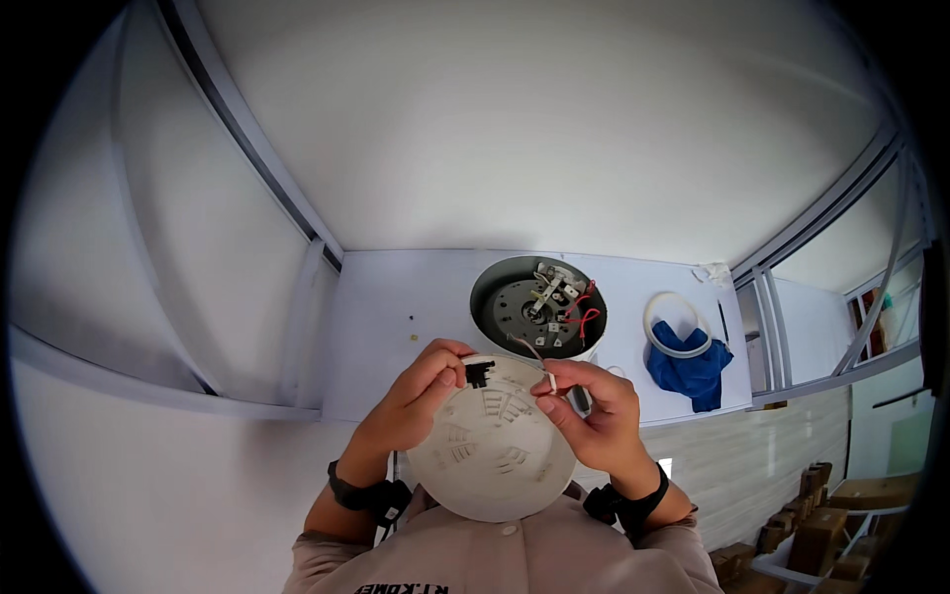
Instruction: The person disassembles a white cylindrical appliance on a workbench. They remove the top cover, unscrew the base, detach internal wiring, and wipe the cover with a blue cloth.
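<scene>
A round off-white vented cover (490, 457) is tilted up in front of my chest. My left hand (421, 388) grips its upper left edge, next to a black patch on it. Against the cover's upper right edge, my right hand (594, 406) pinches a thin pale wire (524, 345) with a small white end; its fingers partly hide what they hold. Just beyond stands an open round grey appliance housing (485, 317), like an upturned rice cooker body. Inside are a metal plate, brackets and red wires (586, 315).
On the white table (381, 297), a white ring (653, 307) rests on a blue cloth (690, 376) at the right. A dark thin rod (722, 319) lies near the right edge. White panels and metal frames enclose the table. Cardboard boxes (816, 540) stand at the lower right.
</scene>
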Motion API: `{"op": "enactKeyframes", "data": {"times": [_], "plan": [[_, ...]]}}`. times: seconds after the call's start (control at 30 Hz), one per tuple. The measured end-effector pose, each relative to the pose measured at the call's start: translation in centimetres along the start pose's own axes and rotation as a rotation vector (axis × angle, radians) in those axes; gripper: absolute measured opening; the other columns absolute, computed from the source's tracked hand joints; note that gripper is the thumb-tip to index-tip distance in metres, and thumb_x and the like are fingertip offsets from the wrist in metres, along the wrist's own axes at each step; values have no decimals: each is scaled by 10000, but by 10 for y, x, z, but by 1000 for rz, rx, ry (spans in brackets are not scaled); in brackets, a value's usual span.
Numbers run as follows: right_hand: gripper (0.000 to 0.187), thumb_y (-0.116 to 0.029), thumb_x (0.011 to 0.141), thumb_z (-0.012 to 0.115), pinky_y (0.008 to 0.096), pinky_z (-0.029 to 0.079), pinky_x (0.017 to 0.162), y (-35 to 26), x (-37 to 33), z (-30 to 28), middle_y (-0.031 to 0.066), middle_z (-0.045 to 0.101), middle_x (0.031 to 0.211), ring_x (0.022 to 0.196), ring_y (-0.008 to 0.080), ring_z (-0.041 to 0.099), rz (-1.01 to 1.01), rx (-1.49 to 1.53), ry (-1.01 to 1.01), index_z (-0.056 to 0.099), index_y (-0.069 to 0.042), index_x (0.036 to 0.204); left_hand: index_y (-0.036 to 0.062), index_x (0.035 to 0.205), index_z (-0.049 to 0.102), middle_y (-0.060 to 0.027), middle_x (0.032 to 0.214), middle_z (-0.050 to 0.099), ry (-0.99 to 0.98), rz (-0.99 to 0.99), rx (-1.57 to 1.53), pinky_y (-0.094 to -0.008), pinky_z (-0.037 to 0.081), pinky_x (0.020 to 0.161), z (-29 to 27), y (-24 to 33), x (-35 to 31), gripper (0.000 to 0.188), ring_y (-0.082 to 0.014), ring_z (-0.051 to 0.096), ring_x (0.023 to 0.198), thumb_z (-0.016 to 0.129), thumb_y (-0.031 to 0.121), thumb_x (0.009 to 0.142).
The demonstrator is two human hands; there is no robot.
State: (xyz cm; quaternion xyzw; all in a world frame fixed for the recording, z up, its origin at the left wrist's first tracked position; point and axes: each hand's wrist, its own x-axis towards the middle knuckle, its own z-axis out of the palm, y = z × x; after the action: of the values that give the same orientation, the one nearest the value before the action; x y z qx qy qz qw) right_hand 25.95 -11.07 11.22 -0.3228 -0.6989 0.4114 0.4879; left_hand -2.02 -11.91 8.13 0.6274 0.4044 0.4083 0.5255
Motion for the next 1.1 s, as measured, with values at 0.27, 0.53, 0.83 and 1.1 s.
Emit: {"op": "enactKeyframes", "data": {"times": [0.27,0.53,0.83,1.1], "plan": [[436,44,861,849,348,581,870,13,-5,3,64,825,1023,943,212,734,-57,-19,56,740,-35,1276,21,1080,737,-113,1333,622,67,-2,92,-380,471,1089,-6,-1,-3,121,-240,604,1253,635,82,1055],[474,25,805,883,370,561,839,3,-3,-2,28,839,994,933,234,689,-151,-212,-27,750,-42,1255,60,1116,806,-110,1346,642,42,1,158,-379,498,1086,-5,9,-7,139,-264,636,1263,743,124,1010],[234,-7,976,740,320,527,786,20,-25,-21,60,745,906,848,196,677,-107,-118,300,740,0,1210,16,1094,732,-125,1290,673,98,-10,149,-369,495,1058,-1,2,-13,177,-229,641,1199,618,151,1095],[153,-51,1001,655,326,551,693,149,-86,-92,105,751,844,710,197,697,458,-550,458,760,17,1089,15,1032,667,-115,1320,626,66,-66,88,-359,458,1093,8,2,-17,249,-203,603,1217,533,193,1143]]}}
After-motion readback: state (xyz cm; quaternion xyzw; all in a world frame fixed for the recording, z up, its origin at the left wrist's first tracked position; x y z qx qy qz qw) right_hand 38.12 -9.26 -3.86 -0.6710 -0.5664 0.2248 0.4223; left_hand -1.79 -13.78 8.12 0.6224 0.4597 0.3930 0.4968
